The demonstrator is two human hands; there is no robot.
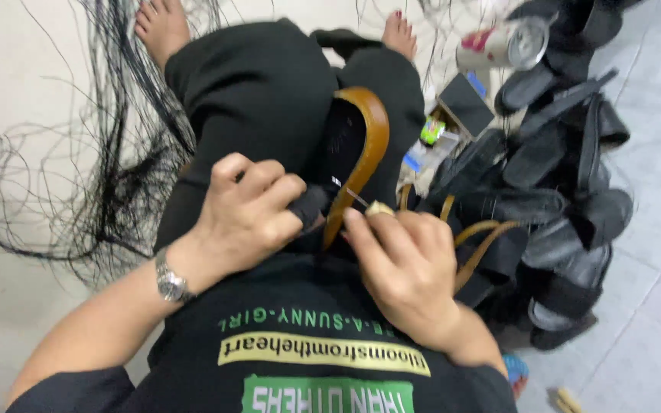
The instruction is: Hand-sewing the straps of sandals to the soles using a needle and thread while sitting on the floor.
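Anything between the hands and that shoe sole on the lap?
Nothing visible. The left hand already grips the shoe sole at its near end, and the right hand holds a needle against its tan edge.

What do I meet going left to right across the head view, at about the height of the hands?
Tangle of loose black threads → left hand gripping a black strap → brown-rimmed black shoe sole → right hand pinching a thin needle → pile of black sandal pieces on the pale tiled floor.
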